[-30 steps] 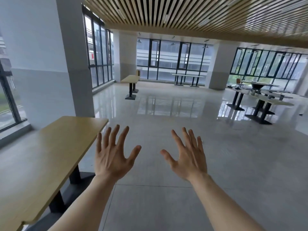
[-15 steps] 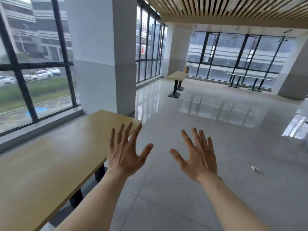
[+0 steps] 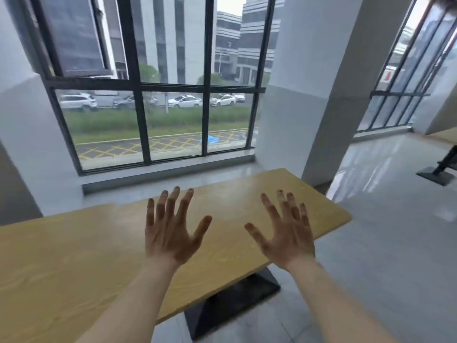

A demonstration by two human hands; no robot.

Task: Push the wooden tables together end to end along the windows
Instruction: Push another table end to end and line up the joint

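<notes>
A long light wooden table (image 3: pixel 74 256) runs from the lower left to a rounded end at the right, parallel to the window (image 3: pixel 158 95). Its black pedestal base (image 3: pixel 230 303) shows under the near edge. My left hand (image 3: pixel 170 231) is raised over the tabletop with fingers spread, holding nothing. My right hand (image 3: pixel 286 231) is also raised and spread, in front of the table's right part near its front edge. Neither hand touches the wood. At the far right edge a corner of a second wooden table (image 3: pixel 447 134) with a black foot (image 3: pixel 437 174) is visible.
A white pillar (image 3: pixel 309 95) stands just beyond the table's right end. A low sill (image 3: pixel 168 172) runs under the window. Glossy grey floor (image 3: pixel 385 243) stretches to the right toward more windows (image 3: pixel 400 100).
The view has swung left from the open hall to face the window. The table now lies straight ahead under both hands, which stay raised and spread.
</notes>
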